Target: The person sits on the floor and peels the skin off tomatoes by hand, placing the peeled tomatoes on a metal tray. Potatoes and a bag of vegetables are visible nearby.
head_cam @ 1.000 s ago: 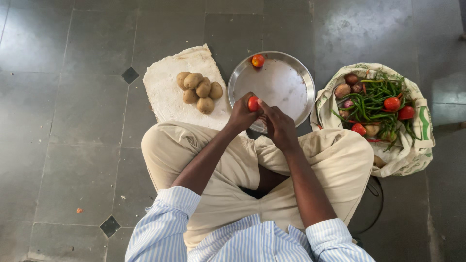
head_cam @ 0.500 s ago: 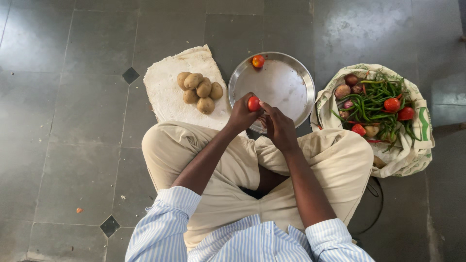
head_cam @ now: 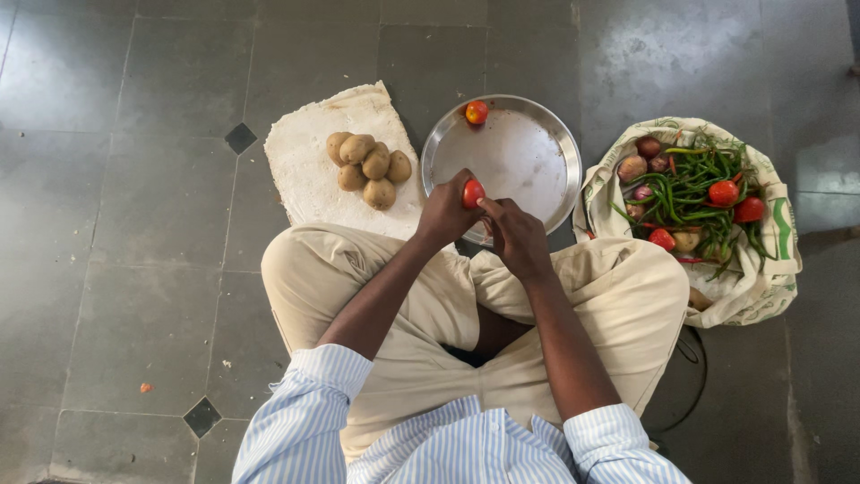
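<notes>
I see my left hand (head_cam: pixel 445 215) curled around a small red tomato (head_cam: pixel 472 193), fingertips pinching it from the left so the tomato sticks out at the top right of the fist, over the near rim of the round steel plate (head_cam: pixel 548 134). My right hand (head_cam: pixel 517 237) sits just beside it, fingers bunched together, the tip of one finger (head_cam: pixel 486 205) touching the tomato's lower right side; I cannot tell if that hand grips anything of its own. A second tomato (head_cam: pixel 476 112) lies at the plate's far edge. Left of the plate, a pile of potatoes (head_cam: pixel 367 168) rests on a pale cloth (head_cam: pixel 305 166). To the right, an open bag (head_cam: pixel 761 269) holds green beans (head_cam: pixel 685 193), more tomatoes and onions. Grey tiled floor (head_cam: pixel 134 179) all around, my knees in beige trousers (head_cam: pixel 618 296) under the hands.
</notes>
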